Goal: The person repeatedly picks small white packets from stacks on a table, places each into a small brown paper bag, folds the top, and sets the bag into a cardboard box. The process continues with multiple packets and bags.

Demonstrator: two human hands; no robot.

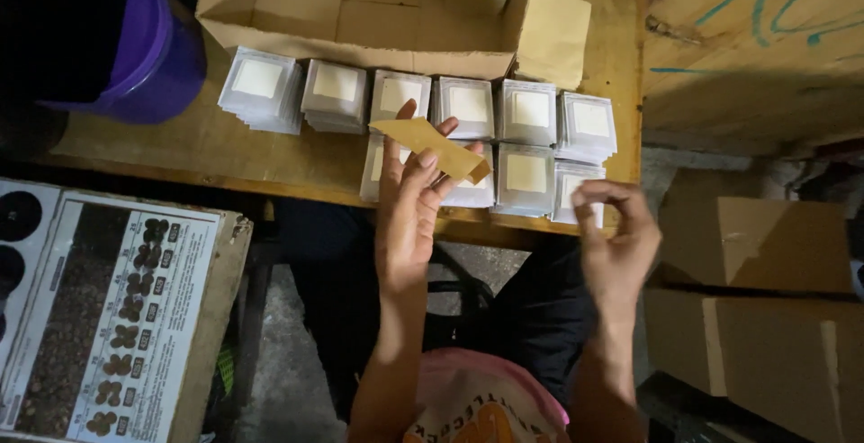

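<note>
Left hand (409, 200) open, fingers pinning tan card (432, 148) above white packet stacks (468, 110); right hand (616, 236) loosely curled, empty, just beside stacks.

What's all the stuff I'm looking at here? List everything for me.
Packet stacks: about eleven, clear with pale squares, two rows on the table.
Table: one, brown wood, centre.
Open carton: one, tan, back of the table.
Bucket: one, purple, upper left.
Printed chart: one, white and brown, lower left.
Closed cartons: two, tan, stacked at right.
Left hand: holds a tan paper strip.
Right hand: fingers pinched together; anything held is too small to tell.
</note>
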